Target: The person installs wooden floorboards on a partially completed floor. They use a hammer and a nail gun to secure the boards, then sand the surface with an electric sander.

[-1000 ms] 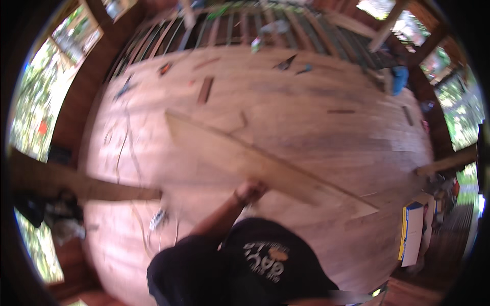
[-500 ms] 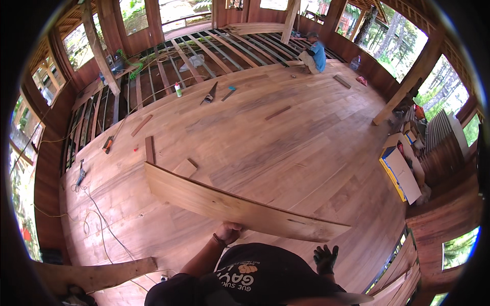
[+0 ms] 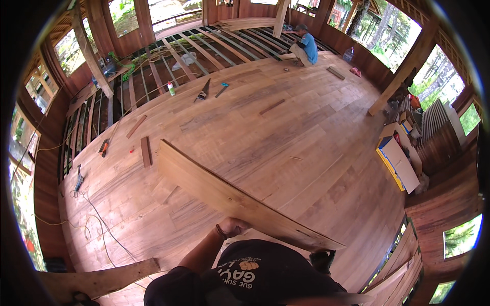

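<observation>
A long, wide wooden plank (image 3: pixel 224 199) is held tilted in front of my body, its left end farther off and higher, its right end close to me. My bare left hand (image 3: pixel 235 227), with a dark band at the wrist, is closed on the plank's lower edge near the middle. My right hand (image 3: pixel 321 260), in a dark glove, is up against the plank's right end. Its fingers are mostly hidden there, so their grip does not show. Under and beyond the plank spreads the laid wooden floor (image 3: pixel 219 122).
A co-worker in blue (image 3: pixel 308 48) crouches by open joists (image 3: pixel 204 48). A handsaw (image 3: pixel 203 91), a bottle (image 3: pixel 171 88), a corded power tool (image 3: pixel 79 179) and a short board (image 3: pixel 146 152) lie or stand about. Cardboard boxes (image 3: pixel 400 160) are at right; a rough board (image 3: pixel 102 275) at lower left.
The plank has swung, its right end nearer my body and its left end farther away. My right hand, spread and apart from it before, has come up to its right end.
</observation>
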Available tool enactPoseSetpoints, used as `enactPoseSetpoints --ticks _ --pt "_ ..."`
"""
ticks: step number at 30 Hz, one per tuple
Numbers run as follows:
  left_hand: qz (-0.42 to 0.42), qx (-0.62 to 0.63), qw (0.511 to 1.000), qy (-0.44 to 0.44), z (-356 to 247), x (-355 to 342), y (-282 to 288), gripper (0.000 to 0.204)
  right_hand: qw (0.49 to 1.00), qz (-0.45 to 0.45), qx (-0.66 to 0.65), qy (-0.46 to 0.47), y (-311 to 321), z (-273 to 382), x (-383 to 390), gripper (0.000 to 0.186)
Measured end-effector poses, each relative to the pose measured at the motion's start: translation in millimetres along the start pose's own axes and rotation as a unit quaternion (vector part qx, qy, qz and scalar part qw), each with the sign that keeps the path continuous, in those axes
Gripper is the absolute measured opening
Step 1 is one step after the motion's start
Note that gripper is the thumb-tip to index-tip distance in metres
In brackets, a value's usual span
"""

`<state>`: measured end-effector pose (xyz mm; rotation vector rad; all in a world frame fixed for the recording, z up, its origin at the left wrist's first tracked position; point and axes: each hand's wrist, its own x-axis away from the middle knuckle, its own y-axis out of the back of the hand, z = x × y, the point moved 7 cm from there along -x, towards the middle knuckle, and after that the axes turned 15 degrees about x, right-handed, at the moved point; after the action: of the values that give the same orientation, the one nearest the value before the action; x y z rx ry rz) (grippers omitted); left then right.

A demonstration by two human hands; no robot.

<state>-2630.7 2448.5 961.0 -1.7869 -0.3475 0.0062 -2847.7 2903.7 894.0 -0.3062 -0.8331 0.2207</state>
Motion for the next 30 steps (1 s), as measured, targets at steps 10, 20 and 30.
enactPoseSetpoints --ticks 10,20,30 --pt "-0.014 -0.013 1.000 0.016 -0.1 -3.2 -5.4 0.061 1.000 0.013 0.016 0.009 7.6 -11.5 -2.8 0.073" --pt "0.012 -0.021 1.000 0.004 -2.8 -2.4 -16.1 0.060 0.999 -0.015 0.037 0.009 -4.7 0.7 1.3 0.071" --pt "0.013 -0.012 1.000 -0.016 -48.6 5.3 -23.3 0.061 1.000 -0.012 0.007 -0.008 -69.0 16.8 -21.8 0.051"
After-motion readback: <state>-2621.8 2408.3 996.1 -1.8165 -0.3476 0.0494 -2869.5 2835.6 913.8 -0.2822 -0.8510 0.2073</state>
